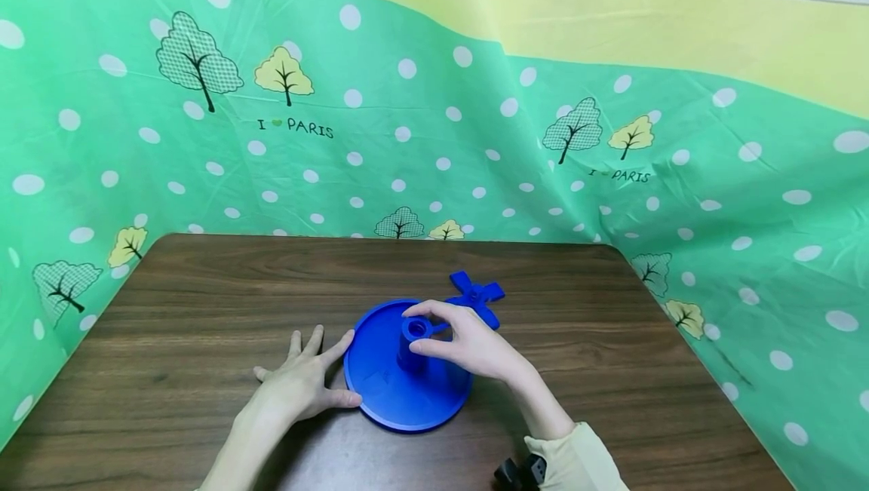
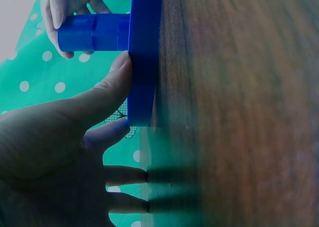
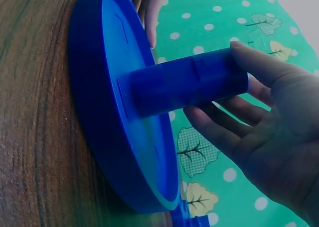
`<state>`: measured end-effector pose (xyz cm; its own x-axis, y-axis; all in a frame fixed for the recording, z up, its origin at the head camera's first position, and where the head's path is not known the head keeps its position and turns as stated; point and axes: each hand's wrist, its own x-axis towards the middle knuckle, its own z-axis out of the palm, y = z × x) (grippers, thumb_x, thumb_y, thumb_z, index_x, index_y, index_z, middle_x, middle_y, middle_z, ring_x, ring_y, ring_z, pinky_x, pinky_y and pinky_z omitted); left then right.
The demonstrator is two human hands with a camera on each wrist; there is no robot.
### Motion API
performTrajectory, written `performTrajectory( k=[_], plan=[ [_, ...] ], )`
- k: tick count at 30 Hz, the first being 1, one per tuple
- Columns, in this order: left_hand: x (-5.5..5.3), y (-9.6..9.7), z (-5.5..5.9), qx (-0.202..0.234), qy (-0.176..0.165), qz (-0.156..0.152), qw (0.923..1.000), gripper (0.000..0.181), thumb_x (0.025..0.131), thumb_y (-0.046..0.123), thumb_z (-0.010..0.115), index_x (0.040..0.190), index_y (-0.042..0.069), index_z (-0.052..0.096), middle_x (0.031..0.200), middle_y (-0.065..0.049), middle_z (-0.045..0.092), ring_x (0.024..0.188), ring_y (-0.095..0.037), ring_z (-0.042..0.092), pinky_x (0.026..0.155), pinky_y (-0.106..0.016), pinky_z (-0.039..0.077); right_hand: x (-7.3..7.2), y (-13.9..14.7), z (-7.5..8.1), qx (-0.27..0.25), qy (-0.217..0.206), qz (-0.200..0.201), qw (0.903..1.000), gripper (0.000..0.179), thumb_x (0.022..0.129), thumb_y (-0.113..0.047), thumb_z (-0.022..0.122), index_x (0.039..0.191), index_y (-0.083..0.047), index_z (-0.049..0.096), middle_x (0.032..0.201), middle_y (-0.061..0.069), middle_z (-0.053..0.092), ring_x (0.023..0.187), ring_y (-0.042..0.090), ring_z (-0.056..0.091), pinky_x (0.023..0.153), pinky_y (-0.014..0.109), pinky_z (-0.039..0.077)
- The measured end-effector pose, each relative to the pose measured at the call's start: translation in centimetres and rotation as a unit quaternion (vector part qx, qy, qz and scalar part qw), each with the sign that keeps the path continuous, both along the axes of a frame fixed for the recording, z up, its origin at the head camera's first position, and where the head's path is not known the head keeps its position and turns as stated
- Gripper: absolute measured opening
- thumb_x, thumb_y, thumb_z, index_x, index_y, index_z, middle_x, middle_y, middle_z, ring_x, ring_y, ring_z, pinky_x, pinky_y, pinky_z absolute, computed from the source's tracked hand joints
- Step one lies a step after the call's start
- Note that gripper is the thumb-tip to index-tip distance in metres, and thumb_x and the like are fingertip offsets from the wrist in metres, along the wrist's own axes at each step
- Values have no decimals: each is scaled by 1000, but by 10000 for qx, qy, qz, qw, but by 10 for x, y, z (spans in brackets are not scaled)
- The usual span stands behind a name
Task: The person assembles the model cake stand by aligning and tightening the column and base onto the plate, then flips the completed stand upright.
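A round blue plastic base (image 1: 387,400) with a raised rim lies flat on the wooden table. From its middle rises an upright blue tube (image 3: 184,82), hollow at the top. My right hand (image 1: 468,340) grips the tube near its upper end, thumb on one side and fingers on the other. At the base's left edge, my left hand (image 1: 299,385) has its fingers spread, with thumb and index finger touching the rim. The left wrist view shows that thumb (image 2: 117,80) against the base's side.
Behind the base, to the right, a blue four-armed piece (image 1: 475,295) lies on the brown wooden table (image 1: 204,310). A green and yellow cloth (image 1: 407,136) with dots and trees hangs beyond the table. A black device (image 1: 521,471) sits by the right sleeve.
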<state>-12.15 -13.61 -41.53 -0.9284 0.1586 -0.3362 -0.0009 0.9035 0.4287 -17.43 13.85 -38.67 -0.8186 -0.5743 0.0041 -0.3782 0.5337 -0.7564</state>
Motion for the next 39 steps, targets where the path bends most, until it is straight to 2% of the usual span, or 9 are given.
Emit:
performTrajectory(
  k=[6, 10, 14, 21, 26, 30, 35, 39],
  plan=[
    [0, -1, 0, 3, 8, 6, 10000, 104, 76, 65, 81, 162, 32, 32, 169, -29, 19, 154, -60, 8, 94, -97, 13, -2, 2, 1, -68, -21, 19, 10000, 51, 94, -40, 75, 141, -30, 61, 142, -5, 65, 131, 17, 61, 106, 51, 54],
    [0, -1, 0, 22, 40, -4, 10000, 104, 76, 64, 81, 162, 32, 32, 169, -29, 20, 154, -60, 8, 94, -97, 13, -5, 9, 2, -308, -28, -53, 9995, 55, 94, -38, 75, 145, -29, 57, 143, 0, 65, 132, 20, 62, 107, 55, 52],
    [1, -2, 0, 55, 87, -8, 9999, 104, 75, 63, 82, 162, 32, 32, 169, -29, 20, 154, -59, 8, 94, -98, 12, -10, 18, 6, -468, 150, -291, 9984, 51, 95, -38, 74, 142, -25, 60, 137, 3, 68, 127, 25, 65, 105, 55, 53],
    [1, -2, 0, 70, 99, -12, 9999, 105, 75, 63, 82, 161, 32, 32, 169, -29, 20, 154, -59, 8, 94, -98, 12, -25, 38, 8, -544, 420, -860, 9939, 43, 97, -33, 72, 138, -26, 62, 137, 1, 68, 124, 29, 67, 100, 48, 58],
    [1, -1, 0, 79, 99, 0, 9999, 105, 75, 63, 82, 161, 32, 32, 169, -28, 20, 154, -59, 8, 94, -98, 12, -39, 57, 4, -464, 762, -1111, 9898, 42, 98, -31, 72, 138, -23, 63, 136, 6, 69, 125, 29, 66, 102, 56, 55],
    [1, -2, 0, 66, 90, -11, 9999, 104, 75, 64, 81, 161, 32, 32, 169, -28, 20, 154, -59, 9, 94, -98, 12, -48, 71, -1, -366, 870, -1275, 9873, 42, 98, -28, 72, 138, -17, 63, 136, 13, 68, 126, 33, 65, 103, 59, 53],
    [1, -2, 0, 49, 87, -17, 9999, 104, 75, 64, 81, 162, 33, 32, 169, -28, 20, 154, -59, 9, 94, -98, 13, -53, 87, -9, 59, 943, -1514, 9839, 46, 97, -27, 73, 139, -13, 62, 137, 13, 68, 129, 33, 63, 105, 59, 52],
    [1, -1, 0, 49, 96, -15, 9999, 104, 75, 64, 81, 161, 33, 32, 169, -28, 21, 154, -59, 10, 94, -98, 13, -59, 97, -13, 372, 951, -1534, 9829, 48, 96, -27, 74, 140, -11, 62, 138, 14, 67, 129, 35, 63, 106, 59, 52]
  ],
)
